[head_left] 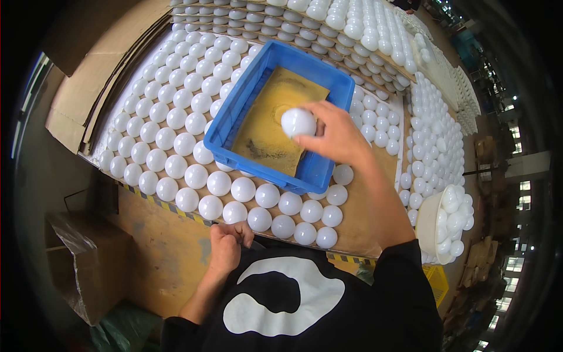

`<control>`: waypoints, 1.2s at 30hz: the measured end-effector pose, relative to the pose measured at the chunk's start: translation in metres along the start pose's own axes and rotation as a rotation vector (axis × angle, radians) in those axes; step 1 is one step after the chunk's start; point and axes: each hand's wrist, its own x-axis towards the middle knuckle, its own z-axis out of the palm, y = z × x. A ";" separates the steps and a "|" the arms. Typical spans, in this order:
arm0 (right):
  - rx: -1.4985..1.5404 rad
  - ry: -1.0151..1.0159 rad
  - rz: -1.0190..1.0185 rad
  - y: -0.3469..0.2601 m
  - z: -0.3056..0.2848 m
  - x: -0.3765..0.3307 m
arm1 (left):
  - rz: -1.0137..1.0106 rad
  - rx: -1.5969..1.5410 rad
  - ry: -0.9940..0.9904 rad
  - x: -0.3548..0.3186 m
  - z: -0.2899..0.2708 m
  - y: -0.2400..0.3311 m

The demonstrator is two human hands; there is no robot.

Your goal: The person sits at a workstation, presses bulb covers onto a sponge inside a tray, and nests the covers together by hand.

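My right hand grips a glossy white lamp bulb globe between thumb and fingers. It holds the globe over a blue plastic crate, above a yellowish sheet with dark smudges lying inside. Down at the table's front edge, my left hand is closed with its fingers curled together. Whatever it may hold is hidden. Just beyond it stand several white globes in close rows on the brown board, surrounding the crate.
Stacked boards of globes rise behind the crate. At the right, a cream tub is heaped with globes beside more rows. Cardboard sheets lean at the back left. A cardboard box stands on the floor, lower left.
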 end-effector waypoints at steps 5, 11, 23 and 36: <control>-0.247 -0.038 0.021 0.053 0.037 0.061 | 0.007 -0.081 0.043 -0.018 -0.013 -0.020; -0.338 -0.208 0.040 0.051 0.056 0.075 | -0.013 -0.078 0.086 -0.030 -0.027 -0.034; -0.436 -0.149 -0.032 0.050 0.065 0.082 | -0.032 0.038 0.053 -0.022 -0.016 -0.031; 0.629 0.238 0.190 0.095 -0.054 -0.059 | -0.048 0.115 0.056 -0.024 0.004 -0.029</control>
